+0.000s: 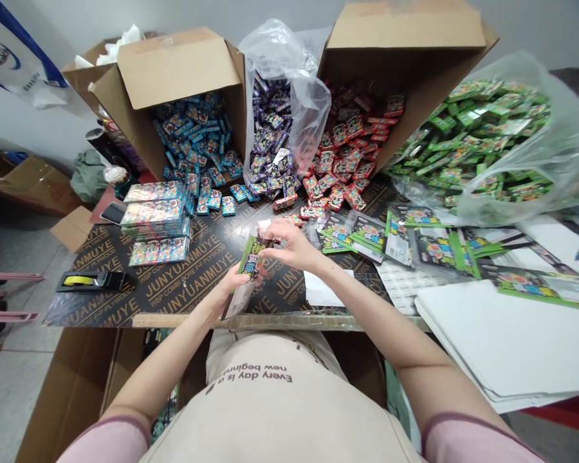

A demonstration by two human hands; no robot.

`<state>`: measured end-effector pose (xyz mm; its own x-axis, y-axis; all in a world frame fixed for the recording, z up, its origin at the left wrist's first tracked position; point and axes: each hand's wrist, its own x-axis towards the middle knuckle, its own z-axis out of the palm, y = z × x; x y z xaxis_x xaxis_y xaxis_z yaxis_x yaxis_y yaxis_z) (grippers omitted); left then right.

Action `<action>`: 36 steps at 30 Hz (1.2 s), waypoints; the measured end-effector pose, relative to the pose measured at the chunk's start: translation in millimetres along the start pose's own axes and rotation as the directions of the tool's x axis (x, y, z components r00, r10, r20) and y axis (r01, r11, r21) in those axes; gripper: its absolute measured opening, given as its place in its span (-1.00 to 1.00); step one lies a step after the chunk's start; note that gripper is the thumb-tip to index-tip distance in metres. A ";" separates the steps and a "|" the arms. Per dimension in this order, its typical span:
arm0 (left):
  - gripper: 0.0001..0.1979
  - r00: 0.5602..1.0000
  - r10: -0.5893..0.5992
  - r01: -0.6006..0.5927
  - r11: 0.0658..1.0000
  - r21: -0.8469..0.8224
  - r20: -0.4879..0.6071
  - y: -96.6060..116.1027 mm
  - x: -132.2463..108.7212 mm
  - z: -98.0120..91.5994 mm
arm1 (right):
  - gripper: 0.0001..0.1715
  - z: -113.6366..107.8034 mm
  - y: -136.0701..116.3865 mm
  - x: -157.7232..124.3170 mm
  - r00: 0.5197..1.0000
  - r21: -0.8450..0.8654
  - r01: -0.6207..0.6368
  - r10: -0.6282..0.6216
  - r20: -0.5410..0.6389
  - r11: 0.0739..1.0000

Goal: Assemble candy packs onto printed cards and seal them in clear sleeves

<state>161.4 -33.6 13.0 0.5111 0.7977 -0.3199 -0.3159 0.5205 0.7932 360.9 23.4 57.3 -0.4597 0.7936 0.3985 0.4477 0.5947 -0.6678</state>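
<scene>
Under a pale grey wall, the dark, letter-printed tabletop (164,286) spreads before a seated person. From where I stand, a big carton (405,26) lies open toward that person, spilling red packets (342,154); off to the left a smaller carton (178,67) does likewise with blue packets (197,135). A clear bag of green packets (482,138) slumps at far right, and another of purple packets (270,128) stands between the cartons. White sheets (506,341) are piled at the near right, with flat black-and-green pouches (367,235) strewn beyond them. Film-wrapped box stacks (154,215) sit on the left, a tape dispenser (110,281) near them. At the middle of the near edge, the left hand (231,283) pinches one pouch (249,262), held tilted above the surface; the right hand (292,245) curls its fingers at the top end, though I can't tell whether they grip it.
</scene>
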 end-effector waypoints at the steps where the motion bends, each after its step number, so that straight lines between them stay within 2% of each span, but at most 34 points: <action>1: -0.44 1.000 0.025 -0.025 0.999 0.036 -0.011 0.4 0.1 -1.2 | -0.62 -2.1 1.1 1.1 0.997 0.004 0.025 -0.025 0.074 1.000; 5: -0.52 0.998 0.055 -0.055 0.978 0.202 0.004 3.3 -1.4 -2.3 | -0.66 -9.7 0.7 2.2 0.956 0.034 0.055 -0.063 0.285 0.998; 9: -0.62 0.999 0.048 -0.042 0.956 0.291 -0.013 2.2 -3.0 0.0 | -0.62 -10.8 -2.8 3.8 0.924 0.083 0.011 -0.043 0.381 0.996; 11: -0.63 0.997 0.060 -0.045 0.948 0.314 -0.038 2.1 -3.3 0.3 | -0.65 -5.6 -2.4 4.4 0.960 0.088 -0.024 -0.001 0.281 0.996; 13: -0.63 0.992 0.099 -0.070 0.945 0.319 -0.076 3.8 -3.6 -0.6 | -0.55 3.3 -0.2 3.5 0.994 0.093 -0.106 0.105 0.023 0.990; 14: -0.62 0.988 0.118 -0.083 0.947 0.310 -0.096 5.2 -3.9 -1.5 | -0.45 8.7 1.2 2.2 0.978 0.134 -0.160 0.175 -0.113 0.978; 15: -0.61 0.985 0.130 -0.092 0.951 0.296 -0.110 6.8 -4.2 -2.7 | -0.36 14.4 2.7 0.4 0.948 0.215 -0.207 0.249 -0.197 0.955; 16: -0.60 0.983 0.139 -0.101 0.954 0.281 -0.119 8.5 -4.4 -4.0 | -0.29 20.3 4.1 -1.8 0.927 0.327 -0.242 0.318 -0.201 0.913; 17: -0.59 0.981 0.149 -0.111 0.955 0.274 -0.122 10.1 -4.4 -5.4 | -0.27 26.2 5.0 -4.2 0.922 0.452 -0.272 0.365 -0.131 0.849; 19: -0.60 0.974 0.193 -0.146 0.937 0.316 -0.121 12.5 -3.7 -8.4 | -0.38 36.6 5.7 -8.1 0.924 0.654 -0.338 0.369 0.095 0.677; 21: -0.65 0.954 0.269 -0.192 0.887 0.420 -0.134 13.2 -1.7 -11.2 | -0.50 43.9 5.0 -9.1 0.912 0.739 -0.386 0.349 0.216 0.551; 22: -0.67 0.939 0.307 -0.207 0.862 0.462 -0.152 12.8 -0.3 -12.5 | -0.53 46.0 4.5 -8.1 0.905 0.754 -0.392 0.367 0.214 0.527; 24: -0.69 0.913 0.350 -0.214 0.846 0.489 -0.207 11.0 2.9 -14.7 | -0.57 47.4 3.5 -4.0 0.888 0.747 -0.390 0.435 0.150 0.539; 26: -0.69 0.892 0.361 -0.211 0.866 0.454 -0.273 8.8 6.6 -16.7 | -0.60 46.6 2.5 0.5 0.867 0.725 -0.399 0.489 0.098 0.561; 28: -0.70 0.869 0.371 -0.221 0.882 0.415 -0.327 7.5 11.0 -18.8 | -0.59 45.7 1.6 1.9 0.846 0.727 -0.424 0.522 0.105 0.540; 29: -0.70 0.854 0.381 -0.234 0.889 0.393 -0.355 7.4 13.6 -20.0 | -0.56 45.8 1.2 0.7 0.838 0.735 -0.449 0.525 0.150 0.508; 32: -0.68 0.808 0.400 -0.293 0.910 0.293 -0.433 7.9 21.7 -23.3 | -0.41 48.8 1.5 -9.4 0.795 0.710 -0.581 0.461 0.394 0.397; 33: -0.66 0.806 0.389 -0.302 0.919 0.255 -0.446 7.7 24.0 -24.0 | -0.41 50.4 2.6 -13.8 0.778 0.694 -0.613 0.438 0.450 0.376; 34: -0.65 0.822 0.361 -0.291 0.931 0.220 -0.440 7.0 25.8 -24.4 | -0.45 51.8 4.3 -18.1 0.772 0.691 -0.623 0.433 0.466 0.367; 36: -0.59 0.891 0.262 -0.211 0.962 0.174 -0.371 3.7 27.3 -24.0 | -0.54 53.2 9.5 -25.0 0.783 0.712 -0.593 0.475 0.402 0.375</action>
<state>155.0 -2.6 -5.2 0.0761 0.9601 -0.2692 -0.2725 0.2797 0.9206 335.9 2.3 7.6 -0.4558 0.8519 -0.2580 -0.1057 -0.3397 -0.9346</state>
